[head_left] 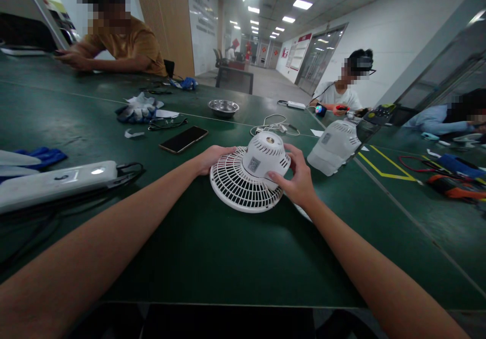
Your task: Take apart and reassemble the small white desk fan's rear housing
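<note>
A white fan head (268, 152) lies on the green table (212, 258) in front of me, its slotted grille (243, 187) underneath and its rounded motor housing on top. A small printed label shows on the housing. My left hand (215, 158) grips the grille's far left rim, with the fingertips partly hidden. Around the right side of the motor housing wraps my right hand (299, 177), its thumb across the front. A white piece, partly covered by my right forearm, sticks out beside the grille. To the right stands a white plastic housing (332, 146) with a label.
A phone (184, 139), a metal bowl (224, 108), a white cable (279, 125) and work gloves (138, 109) lie beyond my hands. At left is a long white device (61, 182) with black cables. An orange multimeter (453, 187) lies at right. Several people sit around the table.
</note>
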The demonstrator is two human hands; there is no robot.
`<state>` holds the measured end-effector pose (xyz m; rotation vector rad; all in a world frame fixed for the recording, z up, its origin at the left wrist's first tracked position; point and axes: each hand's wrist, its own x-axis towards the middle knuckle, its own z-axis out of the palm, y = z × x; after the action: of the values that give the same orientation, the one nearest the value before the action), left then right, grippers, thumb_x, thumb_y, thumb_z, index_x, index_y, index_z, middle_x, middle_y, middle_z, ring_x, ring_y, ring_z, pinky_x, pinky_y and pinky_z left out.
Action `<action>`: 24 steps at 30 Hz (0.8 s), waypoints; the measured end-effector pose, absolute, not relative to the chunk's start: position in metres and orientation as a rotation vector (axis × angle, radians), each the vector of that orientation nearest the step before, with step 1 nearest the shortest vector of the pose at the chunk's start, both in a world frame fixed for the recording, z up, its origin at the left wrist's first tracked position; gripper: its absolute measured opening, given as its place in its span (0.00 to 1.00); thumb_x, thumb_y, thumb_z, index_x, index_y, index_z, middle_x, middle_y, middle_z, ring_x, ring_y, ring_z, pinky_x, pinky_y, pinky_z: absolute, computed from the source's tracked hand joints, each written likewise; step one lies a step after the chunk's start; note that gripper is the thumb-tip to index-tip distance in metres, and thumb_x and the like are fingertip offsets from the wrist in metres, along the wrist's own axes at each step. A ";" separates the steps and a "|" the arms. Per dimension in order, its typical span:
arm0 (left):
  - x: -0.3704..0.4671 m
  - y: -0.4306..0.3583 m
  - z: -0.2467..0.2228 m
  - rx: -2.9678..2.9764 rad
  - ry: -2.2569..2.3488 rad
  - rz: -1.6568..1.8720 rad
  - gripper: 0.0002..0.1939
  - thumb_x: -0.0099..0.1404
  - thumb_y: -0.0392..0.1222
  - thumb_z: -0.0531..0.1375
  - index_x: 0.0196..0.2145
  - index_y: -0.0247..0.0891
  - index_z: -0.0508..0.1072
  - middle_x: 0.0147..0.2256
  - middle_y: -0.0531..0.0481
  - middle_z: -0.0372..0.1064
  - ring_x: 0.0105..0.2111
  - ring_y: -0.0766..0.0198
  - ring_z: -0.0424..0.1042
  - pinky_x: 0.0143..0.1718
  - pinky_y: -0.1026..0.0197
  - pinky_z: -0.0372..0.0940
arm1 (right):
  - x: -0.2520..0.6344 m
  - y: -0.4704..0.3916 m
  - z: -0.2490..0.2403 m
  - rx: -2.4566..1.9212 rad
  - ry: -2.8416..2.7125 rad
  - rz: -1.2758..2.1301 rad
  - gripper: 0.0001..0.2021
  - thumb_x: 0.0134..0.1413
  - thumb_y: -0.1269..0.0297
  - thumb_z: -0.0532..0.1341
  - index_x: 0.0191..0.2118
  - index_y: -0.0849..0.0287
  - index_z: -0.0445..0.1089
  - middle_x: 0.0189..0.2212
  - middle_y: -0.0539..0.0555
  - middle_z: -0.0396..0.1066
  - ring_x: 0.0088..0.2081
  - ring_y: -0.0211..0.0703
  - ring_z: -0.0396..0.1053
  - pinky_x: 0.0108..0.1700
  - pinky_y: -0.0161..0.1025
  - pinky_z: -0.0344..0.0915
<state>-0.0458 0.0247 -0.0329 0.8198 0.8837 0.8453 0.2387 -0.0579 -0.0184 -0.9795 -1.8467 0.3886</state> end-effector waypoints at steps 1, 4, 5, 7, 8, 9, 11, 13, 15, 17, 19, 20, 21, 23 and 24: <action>-0.046 0.025 -0.033 0.826 0.873 0.845 0.09 0.72 0.36 0.64 0.44 0.29 0.82 0.42 0.37 0.82 0.41 0.57 0.82 0.54 0.51 0.75 | 0.239 -0.058 -0.018 -0.975 -1.847 0.393 0.39 0.50 0.51 0.75 0.65 0.45 0.61 0.52 0.55 0.75 0.48 0.57 0.77 0.56 0.65 0.75; -0.045 0.023 -0.033 0.838 0.866 0.853 0.09 0.72 0.36 0.64 0.44 0.29 0.82 0.41 0.37 0.82 0.40 0.57 0.82 0.53 0.52 0.75 | 0.239 -0.059 -0.017 -0.970 -1.842 0.413 0.39 0.50 0.50 0.76 0.65 0.45 0.62 0.49 0.55 0.76 0.47 0.56 0.77 0.56 0.65 0.75; -0.045 0.023 -0.032 0.839 0.870 0.855 0.08 0.72 0.36 0.64 0.44 0.29 0.82 0.41 0.37 0.82 0.40 0.57 0.82 0.52 0.52 0.75 | 0.240 -0.059 -0.017 -0.971 -1.839 0.424 0.40 0.49 0.50 0.76 0.65 0.45 0.62 0.49 0.54 0.76 0.46 0.56 0.78 0.56 0.64 0.75; -0.045 0.021 -0.031 0.840 0.883 0.856 0.08 0.71 0.37 0.64 0.44 0.30 0.82 0.41 0.38 0.83 0.41 0.57 0.82 0.51 0.52 0.76 | 0.241 -0.059 -0.016 -0.972 -1.834 0.460 0.40 0.49 0.50 0.76 0.66 0.45 0.62 0.48 0.54 0.77 0.47 0.56 0.78 0.56 0.64 0.76; -0.044 0.020 -0.030 0.839 0.892 0.856 0.08 0.71 0.37 0.64 0.43 0.31 0.82 0.41 0.38 0.83 0.41 0.57 0.82 0.51 0.52 0.76 | 0.241 -0.059 -0.016 -0.971 -1.833 0.482 0.40 0.50 0.49 0.76 0.66 0.45 0.61 0.48 0.54 0.77 0.47 0.57 0.78 0.56 0.64 0.76; -0.044 0.020 -0.029 0.838 0.900 0.858 0.07 0.71 0.37 0.65 0.43 0.31 0.82 0.41 0.38 0.83 0.41 0.57 0.82 0.51 0.52 0.76 | 0.242 -0.058 -0.016 -0.969 -1.833 0.499 0.40 0.50 0.49 0.76 0.67 0.45 0.61 0.49 0.54 0.77 0.48 0.57 0.79 0.56 0.64 0.76; -0.044 0.019 -0.029 0.835 0.906 0.862 0.07 0.71 0.37 0.64 0.42 0.31 0.82 0.40 0.39 0.83 0.40 0.58 0.82 0.51 0.52 0.76 | 0.243 -0.058 -0.017 -0.965 -1.839 0.505 0.40 0.51 0.49 0.75 0.68 0.44 0.60 0.50 0.55 0.77 0.48 0.57 0.79 0.56 0.64 0.76; -0.044 0.019 -0.029 0.837 0.894 0.860 0.08 0.71 0.37 0.64 0.42 0.31 0.82 0.41 0.39 0.83 0.39 0.59 0.82 0.52 0.52 0.76 | 0.244 -0.058 -0.017 -0.968 -1.855 0.474 0.41 0.51 0.48 0.75 0.68 0.45 0.60 0.50 0.55 0.77 0.48 0.57 0.78 0.56 0.64 0.76; -0.044 0.021 -0.031 0.843 0.880 0.854 0.08 0.71 0.37 0.65 0.42 0.31 0.82 0.42 0.39 0.83 0.39 0.58 0.82 0.52 0.52 0.75 | 0.244 -0.058 -0.017 -0.973 -1.867 0.442 0.41 0.51 0.48 0.75 0.68 0.45 0.61 0.50 0.55 0.77 0.48 0.57 0.78 0.56 0.64 0.76; -0.045 0.023 -0.033 0.845 0.876 0.849 0.08 0.70 0.38 0.65 0.42 0.31 0.82 0.42 0.39 0.83 0.40 0.58 0.82 0.53 0.52 0.75 | 0.243 -0.059 -0.017 -0.983 -1.874 0.439 0.41 0.51 0.48 0.75 0.68 0.45 0.61 0.49 0.55 0.77 0.47 0.57 0.78 0.56 0.64 0.76; -0.046 0.025 -0.035 0.846 0.877 0.846 0.08 0.70 0.38 0.66 0.43 0.31 0.82 0.42 0.40 0.83 0.41 0.58 0.82 0.54 0.52 0.75 | 0.242 -0.060 -0.015 -0.994 -1.873 0.453 0.40 0.52 0.48 0.74 0.68 0.45 0.61 0.49 0.56 0.77 0.47 0.57 0.78 0.55 0.64 0.77; -0.047 0.026 -0.036 0.848 0.877 0.844 0.08 0.70 0.38 0.66 0.43 0.31 0.82 0.42 0.40 0.83 0.41 0.58 0.82 0.54 0.52 0.74 | 0.242 -0.060 -0.015 -1.000 -1.872 0.459 0.40 0.52 0.48 0.74 0.68 0.45 0.61 0.49 0.56 0.77 0.47 0.57 0.78 0.55 0.64 0.77; -0.047 0.027 -0.036 0.849 0.878 0.841 0.08 0.71 0.38 0.65 0.43 0.32 0.82 0.41 0.40 0.83 0.41 0.59 0.82 0.54 0.52 0.74 | 0.242 -0.061 -0.014 -1.004 -1.871 0.459 0.40 0.52 0.48 0.74 0.68 0.46 0.61 0.49 0.56 0.77 0.47 0.57 0.78 0.55 0.64 0.77; -0.047 0.027 -0.037 0.850 0.880 0.838 0.08 0.71 0.38 0.65 0.43 0.32 0.82 0.41 0.40 0.83 0.40 0.59 0.82 0.54 0.52 0.74 | 0.241 -0.061 -0.013 -1.008 -1.873 0.449 0.39 0.52 0.49 0.74 0.68 0.46 0.61 0.49 0.56 0.77 0.47 0.57 0.78 0.55 0.64 0.77; -0.046 0.027 -0.036 0.848 0.881 0.838 0.08 0.72 0.38 0.64 0.43 0.31 0.82 0.41 0.39 0.83 0.40 0.59 0.82 0.54 0.52 0.74 | 0.241 -0.061 -0.013 -1.010 -1.875 0.443 0.39 0.52 0.49 0.74 0.68 0.45 0.61 0.50 0.56 0.77 0.47 0.57 0.78 0.55 0.64 0.77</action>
<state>-0.0462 0.0267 -0.0364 0.8483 0.8811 0.8380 0.2411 -0.0612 -0.0133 -1.0102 -1.8746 0.4427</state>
